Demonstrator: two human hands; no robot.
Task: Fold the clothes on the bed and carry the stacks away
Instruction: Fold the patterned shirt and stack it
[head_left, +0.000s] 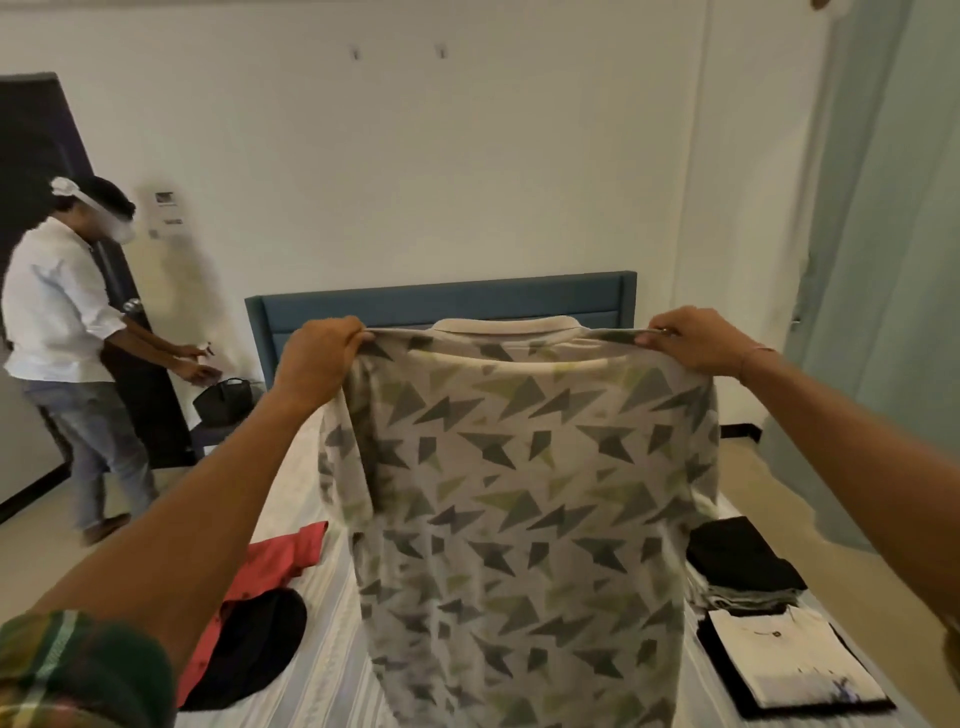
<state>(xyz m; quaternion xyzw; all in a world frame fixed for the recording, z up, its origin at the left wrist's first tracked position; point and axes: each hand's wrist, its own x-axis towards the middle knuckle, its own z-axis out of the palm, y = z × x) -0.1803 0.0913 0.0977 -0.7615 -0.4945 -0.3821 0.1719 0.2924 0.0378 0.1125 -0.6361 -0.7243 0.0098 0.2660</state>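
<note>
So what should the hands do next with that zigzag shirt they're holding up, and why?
Probably lower it flat onto the striped bed. The left hand and right hand each pinch a shoulder of the cream shirt with grey-green lightning shapes, which hangs open and unfolded, while folded stacks already sit on the right.

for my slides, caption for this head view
Both hands hold up a cream triangle-print polo shirt over the striped bed.
</note>
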